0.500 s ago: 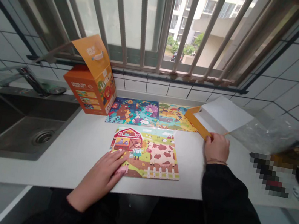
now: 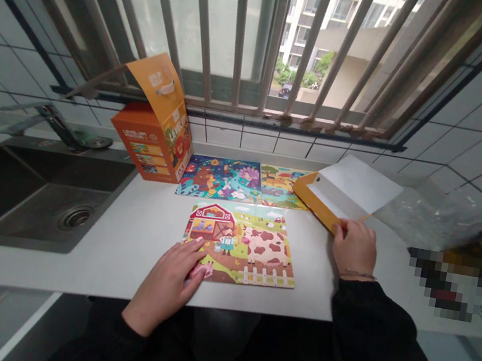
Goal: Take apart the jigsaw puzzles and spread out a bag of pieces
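Observation:
My left hand lies flat with its fingers over the lower left corner of a farm jigsaw puzzle, which shows a red barn and a spotted cow. To the right, my right hand pinches the near corner of an open yellow cardboard box whose white flap is folded back. Behind the farm puzzle lie a dark blue animal puzzle and a yellow-green animal puzzle. The box's left end covers part of the yellow-green one.
An orange puzzle carton with its lid raised stands at the back left, beside a sink and faucet. Clear plastic wrapping lies at the right. A barred window rises behind the counter.
The whole view has shifted slightly. The yellow box's near end and my right hand have come a little toward me. My left hand stays on the farm puzzle.

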`<state>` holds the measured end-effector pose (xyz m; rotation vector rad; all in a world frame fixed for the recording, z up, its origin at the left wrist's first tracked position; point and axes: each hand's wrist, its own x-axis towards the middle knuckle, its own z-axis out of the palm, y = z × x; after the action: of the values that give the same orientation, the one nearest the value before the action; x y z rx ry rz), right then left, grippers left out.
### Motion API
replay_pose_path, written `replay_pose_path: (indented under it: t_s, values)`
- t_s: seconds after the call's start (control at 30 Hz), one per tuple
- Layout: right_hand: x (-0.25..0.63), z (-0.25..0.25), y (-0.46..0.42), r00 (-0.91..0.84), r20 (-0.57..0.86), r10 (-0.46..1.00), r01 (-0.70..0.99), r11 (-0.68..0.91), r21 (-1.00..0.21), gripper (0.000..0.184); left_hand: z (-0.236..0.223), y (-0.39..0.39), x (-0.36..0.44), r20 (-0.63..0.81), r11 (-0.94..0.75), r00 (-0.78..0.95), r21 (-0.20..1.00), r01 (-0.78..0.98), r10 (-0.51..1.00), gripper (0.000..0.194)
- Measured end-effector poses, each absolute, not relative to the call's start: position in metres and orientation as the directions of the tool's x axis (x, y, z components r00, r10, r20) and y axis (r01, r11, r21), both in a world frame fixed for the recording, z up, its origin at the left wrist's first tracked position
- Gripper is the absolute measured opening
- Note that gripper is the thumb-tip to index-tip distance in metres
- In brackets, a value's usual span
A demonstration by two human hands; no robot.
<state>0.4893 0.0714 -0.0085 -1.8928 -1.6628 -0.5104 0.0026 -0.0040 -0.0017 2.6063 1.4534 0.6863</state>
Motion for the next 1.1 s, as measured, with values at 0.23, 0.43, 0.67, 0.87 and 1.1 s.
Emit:
replay_pose_path:
  t_s: [0.23, 0.43, 0.67, 0.87, 1.1]
  values:
    - [0.459, 0.000, -0.009, 0.062, 0.615, 0.786, 0.989, 0.035, -0.145, 0.018, -0.003, -0.003, 0.002, 0.342, -0.550, 0.452, 0.287, 0.784, 0.824, 0.027]
    - [0.457, -0.009, -0.055, 0.138, 0.590, 0.795, 0.984, -0.044, -0.171, 0.019, -0.002, -0.003, 0.002, 0.340, -0.547, 0.449, 0.297, 0.782, 0.826, 0.026]
    - [0.508, -0.010, -0.075, 0.106, 0.497, 0.861, 0.964, 0.034, -0.265, 0.026, -0.001, -0.003, 0.002, 0.336, -0.543, 0.445, 0.306, 0.782, 0.830, 0.028]
    - [0.557, -0.013, -0.087, 0.027, 0.409, 0.912, 0.927, 0.130, -0.351, 0.032, -0.006, -0.002, 0.001, 0.349, -0.547, 0.442, 0.307, 0.779, 0.826, 0.031]
    - [0.572, -0.021, -0.096, 0.042, 0.412, 0.910, 0.929, 0.116, -0.351, 0.031, -0.007, -0.001, 0.001, 0.348, -0.548, 0.447, 0.290, 0.785, 0.824, 0.031]
